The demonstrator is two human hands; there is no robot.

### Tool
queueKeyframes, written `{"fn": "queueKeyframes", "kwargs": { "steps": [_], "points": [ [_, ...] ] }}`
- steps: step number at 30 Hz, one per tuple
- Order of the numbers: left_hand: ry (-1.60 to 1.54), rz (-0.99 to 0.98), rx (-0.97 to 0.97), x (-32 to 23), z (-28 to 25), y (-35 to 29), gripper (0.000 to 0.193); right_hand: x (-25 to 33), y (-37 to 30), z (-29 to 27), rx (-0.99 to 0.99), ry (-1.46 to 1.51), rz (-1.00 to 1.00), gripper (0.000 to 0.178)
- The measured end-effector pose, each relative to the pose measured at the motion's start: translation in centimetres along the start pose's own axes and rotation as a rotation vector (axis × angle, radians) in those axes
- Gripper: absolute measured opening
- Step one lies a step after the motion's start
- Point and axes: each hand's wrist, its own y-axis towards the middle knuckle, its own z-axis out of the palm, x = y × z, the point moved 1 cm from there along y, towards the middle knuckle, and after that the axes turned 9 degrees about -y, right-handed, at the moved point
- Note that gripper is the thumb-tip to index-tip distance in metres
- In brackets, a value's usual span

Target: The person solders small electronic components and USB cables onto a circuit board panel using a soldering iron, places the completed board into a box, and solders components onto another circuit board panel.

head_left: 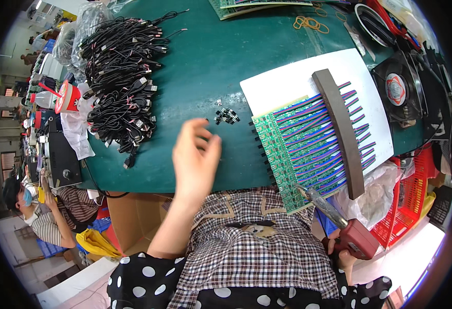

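Observation:
My left hand (197, 154) hovers over the green table, loosely curled, thumb apart from the fingers. No held thing can be made out in it. Just beyond its fingertips lies a small pile of black-and-silver connectors (227, 116). My right hand (343, 253), partly hidden, grips the dark red handle of a soldering gun (359, 239). The gun's metal tip points at the near end of a row of green circuit boards (282, 154). Striped wires (313, 118) run from the boards across a white sheet (267, 85), under a dark bar (339, 134). Black parts stick out along the boards' left edge.
A heap of black cables (123, 77) covers the table's left side, beside a red cup (68, 98) with a straw. Rubber bands (311, 23) lie at the back. A fan (398, 90) stands right, above a red basket (406, 195). Another person (45, 216) sits far left.

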Motion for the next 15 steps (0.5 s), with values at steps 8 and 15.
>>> {"fn": "queueKeyframes", "kwargs": {
  "steps": [8,15],
  "points": [
    [0.196,0.066,-0.003,0.9,-1.6,4.1,0.010,-0.5,0.2,-0.1,0.037,-0.177,0.098,0.060],
    [-0.302,-0.061,0.037,-0.2,-1.8,1.8,0.010,-2.8,-0.4,-2.8,0.161,-0.387,0.034,0.059]
  ]
}}
